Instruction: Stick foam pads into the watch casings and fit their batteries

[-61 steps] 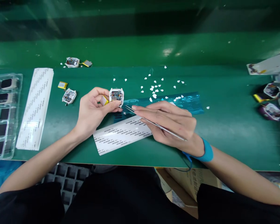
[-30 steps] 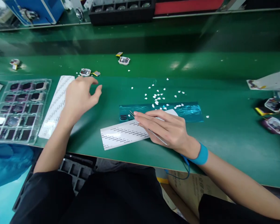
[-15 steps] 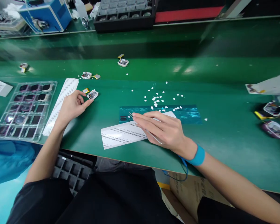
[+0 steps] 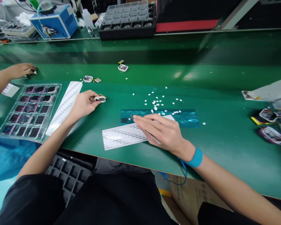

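My left hand is closed on a small white-rimmed watch case with circuitry inside, held tilted just over the green bench; a yellow battery shows behind it. My right hand grips metal tweezers, their tips pointing left above a teal film strip. Partly beneath that hand lies a white printed sheet. Small white stickers are scattered on the bench and along the film's upper edge. A blue wrist strap circles my right wrist.
A clear tray of watch parts and another printed sheet lie to the left. More open watch cases sit further back, others at right. Another person's hand holds a small part at far left. A shelf spans the back.
My left hand has moved right and tilted the watch case up. Another person's hand has come in at far left and taken hold of the part there. My right hand has barely moved.
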`<state>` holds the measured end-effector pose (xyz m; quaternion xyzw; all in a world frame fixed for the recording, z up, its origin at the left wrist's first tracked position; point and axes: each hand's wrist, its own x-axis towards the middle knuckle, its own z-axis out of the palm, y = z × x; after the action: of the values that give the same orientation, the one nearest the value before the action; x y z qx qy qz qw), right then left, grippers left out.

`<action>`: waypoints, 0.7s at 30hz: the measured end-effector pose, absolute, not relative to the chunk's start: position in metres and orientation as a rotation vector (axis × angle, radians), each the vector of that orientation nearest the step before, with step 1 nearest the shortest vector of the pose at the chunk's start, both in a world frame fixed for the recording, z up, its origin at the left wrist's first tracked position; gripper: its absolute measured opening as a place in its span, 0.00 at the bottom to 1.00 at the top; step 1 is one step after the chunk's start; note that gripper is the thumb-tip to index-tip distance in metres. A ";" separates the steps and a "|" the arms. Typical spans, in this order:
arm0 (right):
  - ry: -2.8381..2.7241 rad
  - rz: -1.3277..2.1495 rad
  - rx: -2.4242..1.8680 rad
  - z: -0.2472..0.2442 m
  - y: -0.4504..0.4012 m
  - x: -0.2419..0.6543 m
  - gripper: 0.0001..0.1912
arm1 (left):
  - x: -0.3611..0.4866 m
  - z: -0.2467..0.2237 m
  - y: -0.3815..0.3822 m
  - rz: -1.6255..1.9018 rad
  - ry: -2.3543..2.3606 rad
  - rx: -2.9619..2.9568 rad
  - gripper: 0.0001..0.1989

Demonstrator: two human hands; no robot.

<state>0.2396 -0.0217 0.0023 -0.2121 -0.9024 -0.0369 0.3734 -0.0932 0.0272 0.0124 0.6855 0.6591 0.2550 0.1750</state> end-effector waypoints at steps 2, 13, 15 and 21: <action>-2.313 -0.093 -0.538 0.001 -0.021 0.240 0.14 | -0.090 0.029 0.029 0.799 1.781 2.004 0.08; -2.305 0.033 -0.709 0.004 -0.017 0.238 0.13 | -0.011 0.039 0.030 0.950 0.952 1.097 0.13; -2.208 0.151 -0.751 0.001 -0.018 0.238 0.14 | 0.000 0.031 0.016 0.854 0.997 1.143 0.13; -2.207 0.302 -0.878 0.001 -0.023 0.239 0.13 | 0.007 0.025 -0.018 0.761 1.079 1.590 0.08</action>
<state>0.2395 -0.0226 0.0009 -0.3416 -0.8580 0.1176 0.3651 0.0073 -0.0176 0.0254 0.6608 0.4485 0.3164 0.5120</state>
